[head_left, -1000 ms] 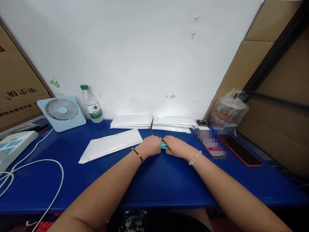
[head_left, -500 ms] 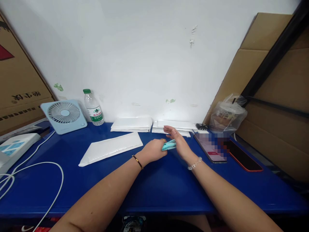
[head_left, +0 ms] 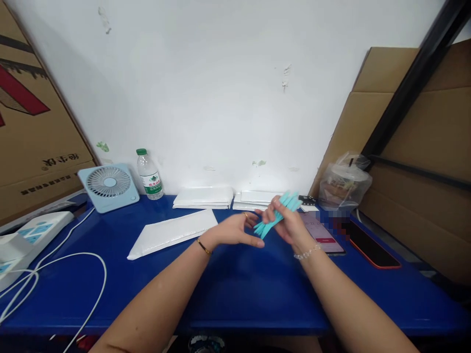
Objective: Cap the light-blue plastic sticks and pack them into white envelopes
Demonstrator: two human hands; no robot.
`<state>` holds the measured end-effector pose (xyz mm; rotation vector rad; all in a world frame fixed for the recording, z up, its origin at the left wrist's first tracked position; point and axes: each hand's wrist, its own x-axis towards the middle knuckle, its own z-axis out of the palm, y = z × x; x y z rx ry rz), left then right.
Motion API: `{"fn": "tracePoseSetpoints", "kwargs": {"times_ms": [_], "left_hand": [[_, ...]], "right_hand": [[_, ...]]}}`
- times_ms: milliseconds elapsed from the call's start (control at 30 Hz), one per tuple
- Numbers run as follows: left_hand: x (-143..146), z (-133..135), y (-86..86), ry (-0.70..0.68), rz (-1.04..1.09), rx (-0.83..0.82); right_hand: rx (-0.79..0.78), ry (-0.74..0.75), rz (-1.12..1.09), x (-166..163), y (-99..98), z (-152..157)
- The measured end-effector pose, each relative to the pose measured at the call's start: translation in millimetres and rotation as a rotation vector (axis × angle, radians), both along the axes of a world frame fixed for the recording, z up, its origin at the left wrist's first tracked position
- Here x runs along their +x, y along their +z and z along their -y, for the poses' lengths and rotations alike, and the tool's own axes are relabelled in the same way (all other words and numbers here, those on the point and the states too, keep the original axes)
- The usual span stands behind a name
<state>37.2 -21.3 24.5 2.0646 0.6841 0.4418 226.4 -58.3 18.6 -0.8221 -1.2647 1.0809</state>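
Note:
My right hand [head_left: 289, 221] is closed around a bundle of thin turquoise strips [head_left: 270, 226], held on a slant above the table. Its upper end fans out beyond my fingers and is blurred; what exactly the strips are I cannot make out. My left hand [head_left: 235, 229] is open at the bundle's lower end, thumb and fingers apart; whether it touches the strips I cannot tell. Left of it, a white padded envelope [head_left: 172, 233] lies flat on the blue table [head_left: 235, 294]. Behind my hands, a stack of white envelopes [head_left: 202, 197] and another stack [head_left: 253, 197] lie against the wall.
A blue fan [head_left: 109, 187] and a water bottle [head_left: 149, 176] stand at the back left, near a white power strip [head_left: 47, 230] with loose cable. On the right are a phone [head_left: 326, 238], a second phone [head_left: 373, 245] in a red case and a bagged drink cup [head_left: 344, 184].
The turquoise bundle has passed from my left hand's grip to my right hand, which has closed on it. My left hand has opened. The view has shifted slightly.

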Motion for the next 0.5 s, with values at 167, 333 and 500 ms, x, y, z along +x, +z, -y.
{"fn": "tracePoseSetpoints", "kwargs": {"times_ms": [167,333,500], "left_hand": [[-62,-46,8.7,0.415,-0.736,0.418],[-92,-68,-7.4,0.402,-0.955,0.235],[-81,-64,-5.3,0.377,-0.615,0.309]], "right_hand": [[0.058,-0.358,0.107,34,-21.4,-25],[-0.005,-0.308,0.287,36,-46.7,-36],[-0.072,-0.236,0.239,28,-47.6,-34]]}}
